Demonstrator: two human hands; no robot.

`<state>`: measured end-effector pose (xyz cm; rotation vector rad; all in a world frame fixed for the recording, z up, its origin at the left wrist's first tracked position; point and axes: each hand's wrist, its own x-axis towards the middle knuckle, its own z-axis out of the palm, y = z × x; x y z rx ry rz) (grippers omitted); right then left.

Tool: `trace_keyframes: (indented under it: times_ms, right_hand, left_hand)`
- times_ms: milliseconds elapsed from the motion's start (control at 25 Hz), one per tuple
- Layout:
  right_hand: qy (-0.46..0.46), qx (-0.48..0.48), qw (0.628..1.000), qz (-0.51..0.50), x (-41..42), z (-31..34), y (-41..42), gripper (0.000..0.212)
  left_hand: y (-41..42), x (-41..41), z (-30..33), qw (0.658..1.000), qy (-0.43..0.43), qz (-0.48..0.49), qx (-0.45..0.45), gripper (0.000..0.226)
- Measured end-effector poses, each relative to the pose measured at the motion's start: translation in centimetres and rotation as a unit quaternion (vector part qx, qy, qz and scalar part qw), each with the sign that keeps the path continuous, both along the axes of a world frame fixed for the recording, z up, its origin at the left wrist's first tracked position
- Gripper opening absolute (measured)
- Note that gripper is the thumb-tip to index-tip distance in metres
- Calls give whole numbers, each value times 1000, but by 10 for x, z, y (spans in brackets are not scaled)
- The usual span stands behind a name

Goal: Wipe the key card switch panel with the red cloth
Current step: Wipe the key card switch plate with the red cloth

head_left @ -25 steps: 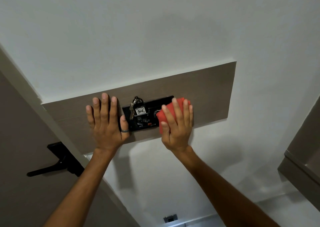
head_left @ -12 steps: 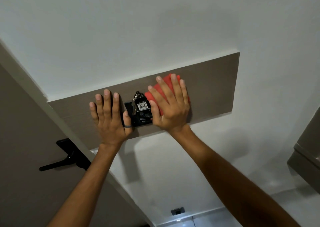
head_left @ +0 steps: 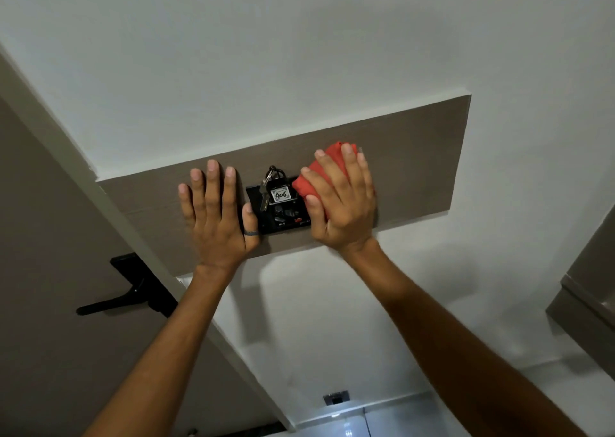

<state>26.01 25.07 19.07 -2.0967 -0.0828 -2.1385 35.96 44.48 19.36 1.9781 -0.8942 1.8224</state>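
At the far left a black door handle (head_left: 128,290) juts from the brown door (head_left: 50,303), beside the pale door frame (head_left: 109,210). The left hand (head_left: 218,220) lies flat and spread on the wood-grain wall board (head_left: 416,170), gripping nothing, a ring (head_left: 251,233) on its thumb, which touches the left edge of the black key card switch panel (head_left: 279,222). A bunch of keys (head_left: 266,190) and a tag (head_left: 282,195) marked 406 hang over the panel's upper middle. The right hand (head_left: 342,203) presses the bunched red cloth (head_left: 332,167) against the panel's right part, fingers spread over it, covering that end. Low on the white wall sits a small outlet (head_left: 336,397). A grey cabinet (head_left: 592,287) edges in at the right.
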Motion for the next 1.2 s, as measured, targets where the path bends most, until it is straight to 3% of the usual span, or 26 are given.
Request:
trace_keyframes:
  times_ms: [160, 400, 640, 1000, 1120, 1200]
  right_hand:
    - [-12, 129, 991, -28, 14, -5, 29, 40]
    - [6, -50, 996, -71, -5, -49, -18, 41]
    - [-1, 30, 999, -28, 11, 5, -1, 42]
    - [41, -76, 996, -16, -17, -47, -25, 47]
    - [43, 16, 996, 81, -29, -51, -11, 33]
    - [28, 39, 991, 123, -21, -42, 19, 34]
  left_hand:
    - [0, -2, 1, 1000, 4, -2, 4, 63]
    - [1, -2, 0, 1000, 10, -10, 7, 63]
    - [2, 3, -1, 1000, 14, -4, 3, 64]
    - [30, 0, 7, 996, -8, 40, 83, 68]
    - [33, -2, 10, 995, -2, 38, 92, 68]
    - [30, -2, 8, 996, 7, 29, 85, 67]
